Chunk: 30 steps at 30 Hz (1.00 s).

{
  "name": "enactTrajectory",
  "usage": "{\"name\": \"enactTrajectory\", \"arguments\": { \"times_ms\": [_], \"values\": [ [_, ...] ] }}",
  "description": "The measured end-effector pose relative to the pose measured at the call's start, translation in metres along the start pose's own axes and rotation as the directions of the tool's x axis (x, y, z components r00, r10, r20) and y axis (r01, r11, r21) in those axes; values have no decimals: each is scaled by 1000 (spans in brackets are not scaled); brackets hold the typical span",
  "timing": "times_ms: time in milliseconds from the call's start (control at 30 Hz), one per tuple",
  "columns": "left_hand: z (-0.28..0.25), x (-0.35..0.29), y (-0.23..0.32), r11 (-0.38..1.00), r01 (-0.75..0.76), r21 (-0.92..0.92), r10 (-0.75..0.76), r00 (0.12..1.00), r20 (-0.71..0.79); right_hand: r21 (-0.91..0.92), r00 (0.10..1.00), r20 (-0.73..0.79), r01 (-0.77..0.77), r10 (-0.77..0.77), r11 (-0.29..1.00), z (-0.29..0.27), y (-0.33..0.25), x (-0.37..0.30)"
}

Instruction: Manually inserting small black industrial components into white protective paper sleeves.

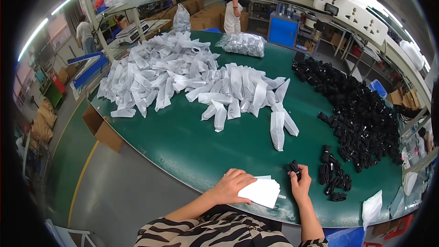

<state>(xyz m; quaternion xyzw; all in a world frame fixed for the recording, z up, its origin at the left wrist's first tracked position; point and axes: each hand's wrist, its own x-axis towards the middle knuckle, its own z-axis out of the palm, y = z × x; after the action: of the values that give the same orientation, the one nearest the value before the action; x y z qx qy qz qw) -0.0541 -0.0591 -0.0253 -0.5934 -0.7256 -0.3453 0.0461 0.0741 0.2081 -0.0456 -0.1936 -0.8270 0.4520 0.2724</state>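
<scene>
My left hand is closed on a stack of white paper sleeves at the near edge of the green table. Just right of the stack, my right hand grips a coiled black cable between thumb and fingers. A small group of bundled black cables lies to the right of that hand. Farther off, a white sleeve lies apart at the front of a spread of filled white sleeves.
A big heap of white sleeves covers the far left, with a clear bag behind. Black cables pile along the right. A power strip hangs on the overhead frame. A cardboard box sits by the left edge; people stand beyond.
</scene>
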Motion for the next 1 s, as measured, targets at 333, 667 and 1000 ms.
{"name": "enactTrajectory", "arguments": {
  "times_ms": [333, 667, 1000],
  "values": [
    [-8, 1, 1, 993, 26, -115, -29, 999, -29, 73, 997, -2, -74, 74, 995, -1, 3, 4],
    [-100, 138, -40, 948, 295, -118, -310, 940, -142, 121, 995, -19, -95, 98, 988, -3, 10, 8],
    [-160, 324, -117, 784, 619, 45, -597, 772, -218, 155, 993, -17, -112, 116, 981, -2, 8, 8]
  ]
}}
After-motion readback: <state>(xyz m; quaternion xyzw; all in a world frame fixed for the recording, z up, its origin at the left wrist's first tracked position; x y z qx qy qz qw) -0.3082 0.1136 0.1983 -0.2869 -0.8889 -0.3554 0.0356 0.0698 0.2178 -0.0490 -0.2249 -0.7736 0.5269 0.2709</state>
